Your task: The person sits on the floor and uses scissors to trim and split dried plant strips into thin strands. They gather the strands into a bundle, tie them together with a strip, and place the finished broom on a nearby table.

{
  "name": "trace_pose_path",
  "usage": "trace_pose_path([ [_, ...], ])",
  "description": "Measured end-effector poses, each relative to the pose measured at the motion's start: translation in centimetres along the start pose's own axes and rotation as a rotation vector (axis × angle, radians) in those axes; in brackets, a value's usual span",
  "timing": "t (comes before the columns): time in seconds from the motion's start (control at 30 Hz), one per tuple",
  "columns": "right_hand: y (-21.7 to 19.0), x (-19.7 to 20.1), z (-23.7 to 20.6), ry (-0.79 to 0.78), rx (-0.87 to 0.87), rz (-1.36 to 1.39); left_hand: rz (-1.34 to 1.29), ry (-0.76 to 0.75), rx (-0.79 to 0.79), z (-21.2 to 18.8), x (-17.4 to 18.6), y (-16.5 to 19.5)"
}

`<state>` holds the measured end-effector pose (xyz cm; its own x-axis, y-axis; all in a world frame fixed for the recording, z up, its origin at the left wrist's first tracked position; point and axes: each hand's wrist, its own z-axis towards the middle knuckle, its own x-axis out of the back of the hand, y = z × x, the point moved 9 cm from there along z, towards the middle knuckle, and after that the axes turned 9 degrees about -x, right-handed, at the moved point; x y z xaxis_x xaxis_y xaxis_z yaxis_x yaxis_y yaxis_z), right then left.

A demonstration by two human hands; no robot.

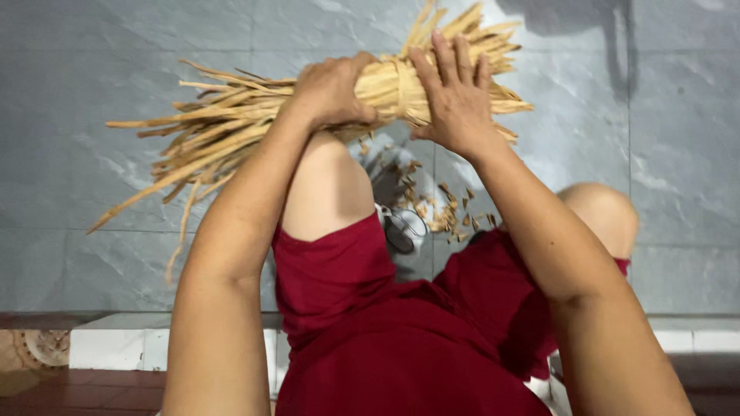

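Grey stone-tile floor (100, 254) fills the background, seen from above, with a white step edge (154, 347) and reddish-brown tiles (100, 385) at the bottom left. Bundle of dried tan strips (389, 85) is held up in front of the person, above the knees, roughly horizontal. It is bound at its middle by a strip wrapped around it; loose ends fan out to the left and short ends stick up at the top right. Left hand (331, 88) is closed around the bundle just left of the binding, fingers curled over the top. Right hand (455, 96) lies on the bundle's right side, fingers stretched out and pressed against the binding, not wrapped fully round. Below the bundle, small tan offcuts (443, 208) lie scattered on the floor between the knees, next to scissors (401, 227), partly hidden by the left knee (327, 185). Person wears dark red shorts (370, 308).
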<state>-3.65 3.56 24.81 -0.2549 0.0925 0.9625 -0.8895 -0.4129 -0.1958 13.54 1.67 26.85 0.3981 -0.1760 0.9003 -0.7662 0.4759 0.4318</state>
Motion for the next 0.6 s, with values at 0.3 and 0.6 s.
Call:
trace_pose_path([
  [0.3,-0.7,1.9,-0.4,0.122,0.076,0.096,0.157,-0.243,-0.055,1.0,0.2,2.2],
  [0.6,3.1,-0.5,-1.3,0.139,-0.084,0.042,0.171,0.401,-0.235,1.1,0.9,0.3],
])
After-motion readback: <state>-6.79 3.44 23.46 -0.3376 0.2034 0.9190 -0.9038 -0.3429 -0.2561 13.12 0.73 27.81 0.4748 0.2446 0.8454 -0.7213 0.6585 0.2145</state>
